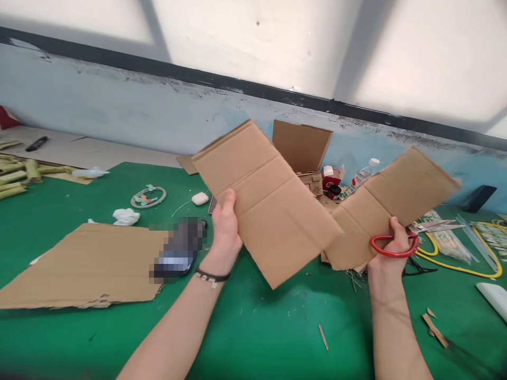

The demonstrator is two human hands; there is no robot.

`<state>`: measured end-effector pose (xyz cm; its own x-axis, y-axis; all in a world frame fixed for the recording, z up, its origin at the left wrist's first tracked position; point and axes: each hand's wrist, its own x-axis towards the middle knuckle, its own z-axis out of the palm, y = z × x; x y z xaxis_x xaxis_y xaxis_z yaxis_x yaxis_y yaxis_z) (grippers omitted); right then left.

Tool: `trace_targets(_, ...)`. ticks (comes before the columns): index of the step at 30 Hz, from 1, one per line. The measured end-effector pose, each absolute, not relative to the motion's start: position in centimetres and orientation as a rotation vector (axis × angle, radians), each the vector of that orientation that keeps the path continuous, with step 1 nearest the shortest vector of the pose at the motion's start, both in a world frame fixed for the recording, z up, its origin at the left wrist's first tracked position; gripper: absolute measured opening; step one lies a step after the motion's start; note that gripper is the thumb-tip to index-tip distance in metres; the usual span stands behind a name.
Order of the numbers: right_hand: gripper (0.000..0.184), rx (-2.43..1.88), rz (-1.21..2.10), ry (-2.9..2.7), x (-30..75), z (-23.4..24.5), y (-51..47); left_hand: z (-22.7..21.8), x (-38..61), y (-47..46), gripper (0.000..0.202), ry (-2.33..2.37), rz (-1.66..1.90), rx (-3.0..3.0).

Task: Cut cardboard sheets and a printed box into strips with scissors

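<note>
Across the lower part of the view spreads a green tabletop (277, 327), and behind it runs a pale, scuffed wall (119, 108) under bright panes. Next in size, a broad cardboard sheet (87, 264) lies flat at the left, one long edge torn, with a dark pixelated object (178, 248) over its right end.

Two smaller pieces are up off the table, in the middle and to the right. The left cardboard piece (269, 195), tilted and creased across, is pinched at its near left edge by the left hand (227, 224), thumb on the front face. The right cardboard piece (386, 200), also creased, is clamped in the right hand (396, 244) — the hands themselves are well apart. One corner of the left piece overlaps the right piece in view; whether they touch, I cannot tell.

Behind them another cardboard panel (303, 145) leans near the wall. Green stalks (34, 171) are heaped at far left. Red-handled scissors (414, 245) hang on the right hand too, blades pointing right. A clear bottle (362, 174) stands behind the right piece. Smaller again are a crumpled white tissue (125, 217), a white case (200, 198) and — smallest — a thin sliver (324, 338) near the front.
</note>
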<state>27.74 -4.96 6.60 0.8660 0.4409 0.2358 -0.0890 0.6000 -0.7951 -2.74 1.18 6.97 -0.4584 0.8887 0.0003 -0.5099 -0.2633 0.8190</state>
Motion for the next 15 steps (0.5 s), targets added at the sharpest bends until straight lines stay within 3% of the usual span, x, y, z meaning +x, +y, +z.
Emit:
trace_targets(2,0.029,-0.903,0.279,-0.420,28.0,6.6,-4.7,7.2,-3.1,1.4,0.051,0.913,1.896,0.671)
trace_targets(8,0.051,-0.951,0.436,-0.561,27.4,6.1,-4.5,7.4,-5.2,1.8,0.051,0.873,1.717,0.790)
trace_targets(15,0.046,-1.141,0.701,-0.704,27.7,5.1,-4.7,6.7,-8.0,3.4,0.051,0.894,1.429,0.858)
